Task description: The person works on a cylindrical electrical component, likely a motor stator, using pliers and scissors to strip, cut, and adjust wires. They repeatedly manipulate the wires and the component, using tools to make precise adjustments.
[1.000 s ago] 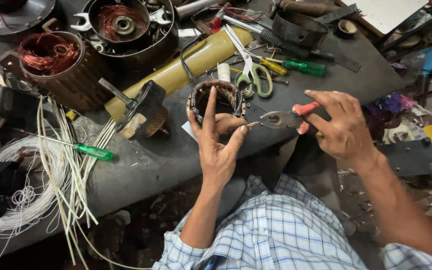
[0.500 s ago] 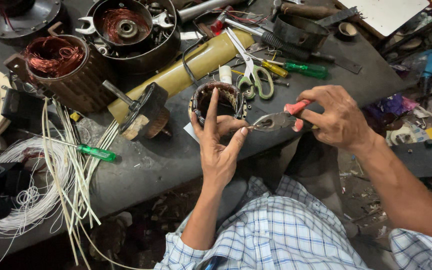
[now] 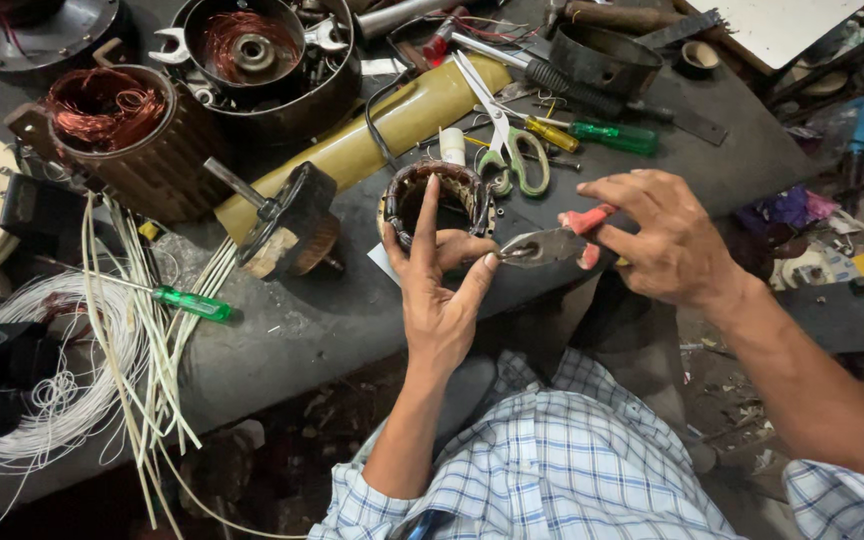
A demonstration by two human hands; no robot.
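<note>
My left hand (image 3: 439, 290) grips a small round motor stator (image 3: 440, 199) standing on the dark workbench (image 3: 332, 320), fingers wrapped over its near rim and index finger reaching inside. My right hand (image 3: 667, 240) holds red-handled pliers (image 3: 552, 240), whose jaws point left and meet my left thumb and the stator's edge. Brown winding shows around the stator's rim.
Behind the stator lie green-handled scissors (image 3: 512, 150), green and yellow screwdrivers (image 3: 602, 135) and a yellow tube (image 3: 392, 125). At left stand a copper-wound stator (image 3: 122, 140), a rotor with shaft (image 3: 287, 220), white sleeving strips (image 3: 142, 340), a wire coil (image 3: 62, 390) and a green screwdriver (image 3: 187, 302).
My right hand and the pliers have shifted slightly left, closer to the stator. My left hand keeps its grip on the stator.
</note>
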